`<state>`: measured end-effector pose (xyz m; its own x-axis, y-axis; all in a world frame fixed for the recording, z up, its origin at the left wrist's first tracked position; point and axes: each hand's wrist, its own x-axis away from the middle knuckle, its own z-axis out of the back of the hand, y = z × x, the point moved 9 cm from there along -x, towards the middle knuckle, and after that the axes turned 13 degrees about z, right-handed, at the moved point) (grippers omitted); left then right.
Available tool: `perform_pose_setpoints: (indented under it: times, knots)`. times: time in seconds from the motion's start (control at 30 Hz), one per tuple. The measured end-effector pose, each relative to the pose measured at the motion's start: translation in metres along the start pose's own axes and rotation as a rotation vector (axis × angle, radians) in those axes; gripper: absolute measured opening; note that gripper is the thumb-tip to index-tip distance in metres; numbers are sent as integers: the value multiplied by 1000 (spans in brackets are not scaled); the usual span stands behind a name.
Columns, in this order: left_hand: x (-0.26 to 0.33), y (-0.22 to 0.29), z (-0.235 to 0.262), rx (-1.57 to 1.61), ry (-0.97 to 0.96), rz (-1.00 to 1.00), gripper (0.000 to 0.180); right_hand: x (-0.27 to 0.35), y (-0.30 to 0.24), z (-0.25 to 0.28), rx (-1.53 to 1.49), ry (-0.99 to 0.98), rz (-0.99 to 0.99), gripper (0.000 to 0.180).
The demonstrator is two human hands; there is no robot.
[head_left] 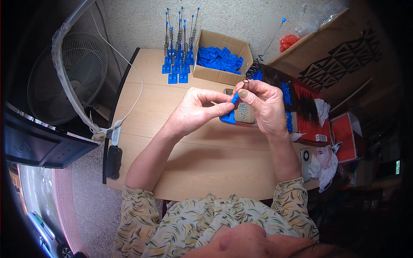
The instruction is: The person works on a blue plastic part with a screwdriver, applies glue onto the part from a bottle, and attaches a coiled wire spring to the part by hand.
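Observation:
Above the middle of the table, both my hands are closed on one assembly. My left hand (195,109) pinches the neck of a blue plastic base (229,118), whose flat foot hangs below the fingers. Between thumb and fingers, my right hand (269,103) grips the lower end of a black coil spring (254,69), right beside that neck. The spring runs up into a thin rod tipped with a blue ball (284,19), leaning to the upper right. Fingers hide the joint between spring and base. Just behind it is a small box of tiny metallic parts (244,112).
Several similar spring pieces on blue bases (175,69) stand at the far left. A cardboard box (215,75) of blue parts is behind my hands. To the right lie a red-and-black surface (307,120) and white cloths (328,165). A fan (71,69) stands left.

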<state>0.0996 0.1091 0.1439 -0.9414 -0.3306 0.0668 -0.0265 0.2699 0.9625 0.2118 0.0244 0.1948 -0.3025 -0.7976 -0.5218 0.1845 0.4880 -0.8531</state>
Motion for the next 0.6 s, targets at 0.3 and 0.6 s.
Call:
perform_pose_setpoints:
  times: [0.3, 0.6]
  knots:
    - [5, 3, -5, -32, -27, 23, 25, 3, -2, -1, -30, 16, -13, 11]
    - [-3, 20, 12, 4, -33, -88, 26, -25, -13, -18, 4, -32, 32, 11]
